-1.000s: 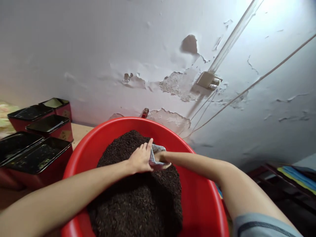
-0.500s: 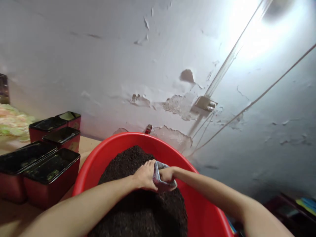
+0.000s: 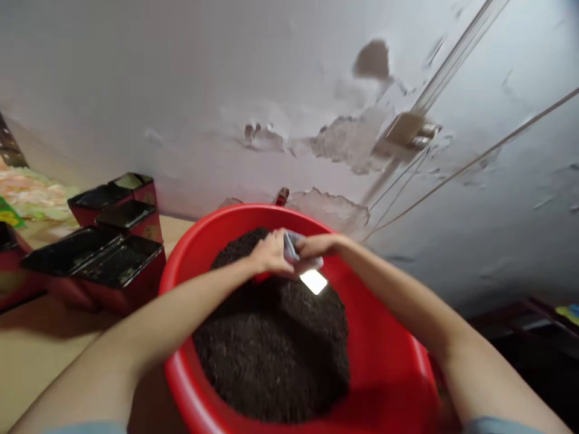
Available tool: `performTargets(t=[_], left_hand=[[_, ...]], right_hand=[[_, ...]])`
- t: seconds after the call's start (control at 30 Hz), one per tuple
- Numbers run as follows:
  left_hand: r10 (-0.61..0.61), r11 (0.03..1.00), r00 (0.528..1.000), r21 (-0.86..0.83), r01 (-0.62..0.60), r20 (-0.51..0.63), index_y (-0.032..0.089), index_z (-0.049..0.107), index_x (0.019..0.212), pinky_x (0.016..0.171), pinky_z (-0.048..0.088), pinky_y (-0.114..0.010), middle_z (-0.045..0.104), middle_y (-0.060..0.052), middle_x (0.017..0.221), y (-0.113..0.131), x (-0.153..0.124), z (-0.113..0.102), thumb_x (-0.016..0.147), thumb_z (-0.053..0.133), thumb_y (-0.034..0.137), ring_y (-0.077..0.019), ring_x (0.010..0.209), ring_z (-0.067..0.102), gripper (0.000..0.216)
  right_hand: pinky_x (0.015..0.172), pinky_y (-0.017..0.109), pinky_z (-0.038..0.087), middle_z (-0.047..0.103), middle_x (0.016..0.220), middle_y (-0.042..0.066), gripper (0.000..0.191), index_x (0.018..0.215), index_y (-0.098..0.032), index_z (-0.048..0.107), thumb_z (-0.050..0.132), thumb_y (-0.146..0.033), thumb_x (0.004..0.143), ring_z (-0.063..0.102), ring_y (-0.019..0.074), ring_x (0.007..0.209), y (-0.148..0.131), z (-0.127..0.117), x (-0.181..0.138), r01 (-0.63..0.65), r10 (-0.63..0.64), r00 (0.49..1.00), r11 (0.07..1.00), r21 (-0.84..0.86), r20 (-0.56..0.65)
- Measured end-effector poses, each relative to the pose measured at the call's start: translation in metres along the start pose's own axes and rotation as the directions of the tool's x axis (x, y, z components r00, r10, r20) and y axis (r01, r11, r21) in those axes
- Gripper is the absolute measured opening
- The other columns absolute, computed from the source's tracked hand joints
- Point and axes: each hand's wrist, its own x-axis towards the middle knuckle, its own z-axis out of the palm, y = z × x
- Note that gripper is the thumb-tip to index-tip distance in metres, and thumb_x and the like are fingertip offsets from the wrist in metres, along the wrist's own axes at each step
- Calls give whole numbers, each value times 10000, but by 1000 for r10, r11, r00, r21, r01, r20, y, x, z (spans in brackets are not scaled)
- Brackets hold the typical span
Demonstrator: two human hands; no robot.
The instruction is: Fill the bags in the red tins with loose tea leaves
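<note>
Left arm: reaches forward from the lower left, forearm bare, wrist bent slightly inward.
Left hand (image 3: 270, 253): fingers curled and closed on the near-left edge of the small pouch (image 3: 304, 262).
Right arm: comes in from the lower right, elbow bent.
Right hand (image 3: 318, 245): knuckles up, fingers pinched shut on the pouch's right edge.
Small pouch: clamped between both hands, its shiny lower end hanging just under the grip.
Below the grip: dark loose granules (image 3: 271, 343) heaped in a red basin (image 3: 194, 241).
Left of the grip: red tins (image 3: 117, 265) on the table (image 3: 40, 355), well apart.
Beyond the grip: peeling wall (image 3: 181, 90).
</note>
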Motion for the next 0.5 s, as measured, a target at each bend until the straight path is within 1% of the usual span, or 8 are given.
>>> performTargets(t=[0.07, 0.1, 0.13, 0.2, 0.27, 0.33, 0.43, 0.5], left_hand=[[-11, 1000, 991, 0, 11, -137, 147, 468, 1293, 1045, 491, -440, 576, -140, 1261, -6, 7, -26, 578, 899, 346, -321, 1182, 577, 857], [-9, 999, 979, 29, 15, -201, 142, 438, 1328, 1067, 473, -431, 562, -137, 1286, -11, 11, -38, 599, 891, 346, -312, 1207, 559, 882], [-26, 995, 965, 84, 50, -262, 127, 417, 1343, 1090, 451, -436, 547, -143, 1304, -15, 13, -47, 593, 895, 340, -318, 1232, 538, 915], [-23, 974, 951, 208, 90, -307, 116, 380, 1386, 1145, 391, -456, 512, -146, 1352, -23, 15, -60, 581, 904, 356, -340, 1302, 478, 990], [-13, 940, 964, 324, 102, -267, 106, 356, 1416, 1164, 358, -477, 493, -155, 1385, -25, 12, -65, 569, 905, 369, -363, 1338, 444, 1043], [-30, 906, 986, 413, 95, -163, 95, 361, 1420, 1149, 366, -489, 494, -170, 1397, -24, 8, -68, 568, 893, 370, -381, 1341, 445, 1041], [-153, 864, 988, 490, 115, 38, 107, 453, 1345, 1072, 442, -451, 563, -162, 1332, -22, 5, -70, 567, 859, 348, -372, 1260, 537, 910], [-253, 863, 945, 489, 124, 208, 127, 504, 1287, 999, 493, -395, 622, -139, 1259, -25, 4, -70, 562, 832, 335, -337, 1164, 611, 823]], right_hand=[[967, 335, 533, 706, 1145, 64, 274, 1209, -130, 673, 506, -195, 1002, 665, 190, 1063, 22, -15, 17, 100, -93, 994, 987, 127, -55], [1001, 316, 510, 707, 1161, 58, 314, 1247, -154, 659, 458, -178, 1007, 655, 173, 1095, 37, -19, 21, 184, -154, 973, 968, 169, -172], [1028, 312, 493, 702, 1192, 54, 344, 1293, -186, 633, 435, -187, 1012, 642, 161, 1126, 52, -19, 23, 268, -202, 924, 948, 171, -326], [1039, 344, 491, 704, 1186, 80, 364, 1340, -195, 597, 488, -211, 993, 642, 184, 1125, 81, -9, 23, 271, -199, 829, 961, 63, -522], [1025, 380, 503, 707, 1174, 132, 462, 1398, -152, 546, 597, -203, 942, 658, 229, 1094, 102, 15, 28, 118, -130, 865, 991, -54, -484], [1028, 400, 503, 665, 1266, 207, 642, 1486, -90, 449, 683, -205, 898, 654, 281, 1129, 114, 45, 41, 18, -72, 945, 986, -168, -318], [1064, 385, 476, 514, 1451, 261, 716, 1534, -75, 396, 678, -330, 927, 612, 314, 1229, 117, 86, 75, 32, -85, 987, 935, -352, -137], [1068, 388, 472, 473, 1483, 249, 665, 1524, -107, 432, 627, -388, 954, 604, 314, 1241, 113, 109, 97, 52, -93, 992, 914, -402, -83]])
